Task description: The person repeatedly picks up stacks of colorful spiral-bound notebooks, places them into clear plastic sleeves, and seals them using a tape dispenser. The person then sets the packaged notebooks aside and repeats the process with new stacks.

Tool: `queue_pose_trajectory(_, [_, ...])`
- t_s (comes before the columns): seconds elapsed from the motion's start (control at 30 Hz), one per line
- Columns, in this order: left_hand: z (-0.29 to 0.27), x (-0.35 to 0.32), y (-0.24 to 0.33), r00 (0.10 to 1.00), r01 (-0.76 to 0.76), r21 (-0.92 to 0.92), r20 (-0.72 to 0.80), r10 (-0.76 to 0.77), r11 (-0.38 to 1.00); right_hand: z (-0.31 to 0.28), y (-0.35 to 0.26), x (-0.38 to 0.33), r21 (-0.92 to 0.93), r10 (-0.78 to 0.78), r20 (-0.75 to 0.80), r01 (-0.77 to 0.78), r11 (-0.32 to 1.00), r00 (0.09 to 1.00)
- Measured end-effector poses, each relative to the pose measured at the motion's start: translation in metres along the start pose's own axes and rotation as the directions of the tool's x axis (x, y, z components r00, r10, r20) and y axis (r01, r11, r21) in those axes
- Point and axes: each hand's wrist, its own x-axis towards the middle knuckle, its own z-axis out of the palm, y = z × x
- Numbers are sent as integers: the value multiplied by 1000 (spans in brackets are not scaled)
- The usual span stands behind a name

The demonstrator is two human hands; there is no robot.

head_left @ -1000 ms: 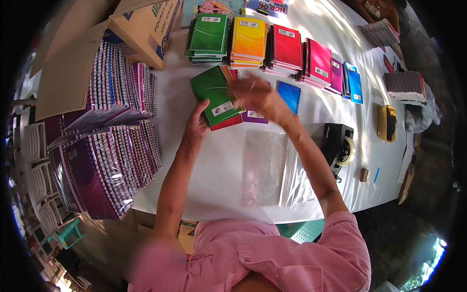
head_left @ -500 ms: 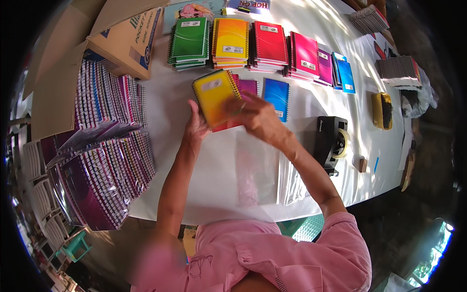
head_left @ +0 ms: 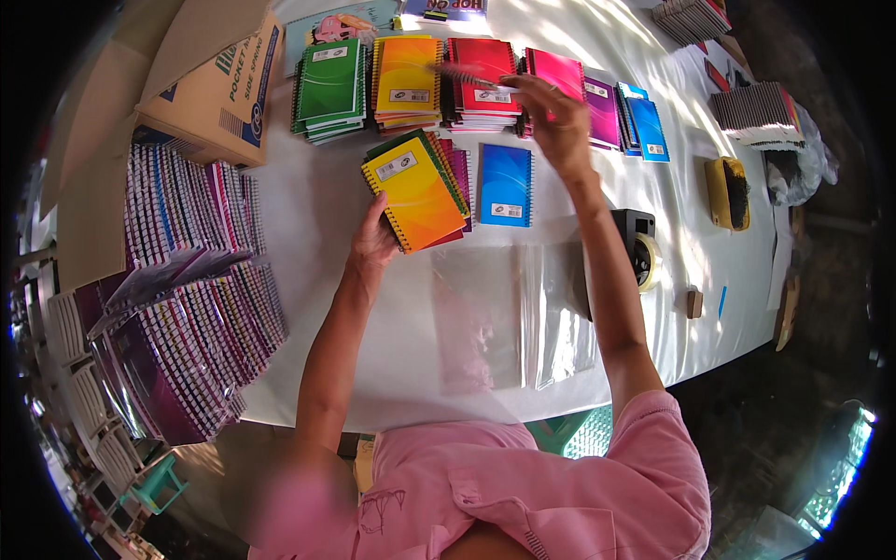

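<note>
My left hand (head_left: 375,237) is closed on the lower left edge of a fanned bunch of small spiral notebooks. A yellow-orange notebook (head_left: 415,196) lies on top, with green, red and purple ones showing behind it. My right hand (head_left: 557,117) is raised over the red and pink stacks. Its fingers pinch a thin, blurred spiral notebook (head_left: 467,77), seen almost edge-on, its cover colour unclear. A blue notebook (head_left: 506,185) lies flat just right of the bunch.
Behind stand stacks of green (head_left: 329,89), yellow, red, pink, purple and blue notebooks. A cardboard box (head_left: 210,98) and wrapped notebook bundles (head_left: 201,327) fill the left. Clear plastic sleeves (head_left: 481,317) lie in front; a tape dispenser (head_left: 637,224) and yellow-framed brush (head_left: 728,193) are at right.
My right hand has left the yellow notebook and moved up and right to the stacks, with a notebook in its fingers. My left hand still holds the bunch.
</note>
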Motion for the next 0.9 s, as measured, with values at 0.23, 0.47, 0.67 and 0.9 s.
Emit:
queue_pose_trajectory(0.23, [18,5,-31,991,94,-24,102,-91,995,-15,-31,22,661,-495,533,27,750,686])
queue_pose_trajectory(0.47, [47,6,-46,952,252,-87,203,-230,964,-37,65,6,-566,84,-113,-134,813,990])
queue_pose_trajectory(0.67, [36,16,-53,970,231,-78,90,-224,970,-64,80,10,-439,353,-140,-378,815,925])
queue_pose_trajectory(0.9, [49,25,-69,966,231,42,109,-234,972,-97,-32,54,163,-81,840,-107,981,537])
